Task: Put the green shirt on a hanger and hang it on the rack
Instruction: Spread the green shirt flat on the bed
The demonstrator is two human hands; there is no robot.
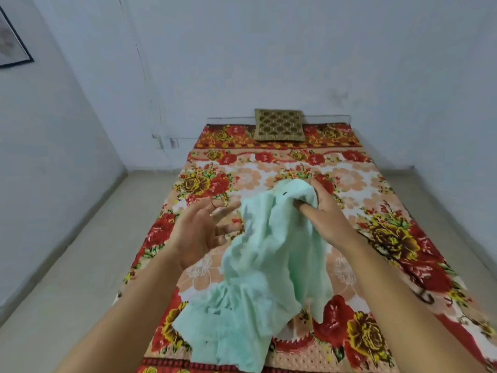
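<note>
Nearest to me hangs the loose lower end of the green shirt (269, 251), crumpled and drooping over the near edge of the bed (390, 238), its folds trailing down towards the flowered sheet. Far off on the left wall is a framed picture (13, 41), of no use to the job. My left hand (199, 232) is released, palm turned up and fingers spread over the left half of the bed, the fingertips just at the shirt's left edge; whether they touch the cloth I cannot tell. The shirt itself is lifted above the middle of the bed, bunched at the top and falling in soft creases. At the far edge of the bed, against the wall, a patterned cushion (279, 125) leans upright. My right hand (326, 214) is grasping the shirt's bunched top, fingers (304, 204) curled into the fabric, so it alone carries the garment. I judge the cloth light, thin and limp: it will not hold a shape, it will slide and twist if gripped by one clump, and nothing in it is fragile. The best hold, I think, is at the collar or the two shoulder seams, one in each hand, to spread the neck opening for a hanger. Neither hanger nor rack is in view.
</note>
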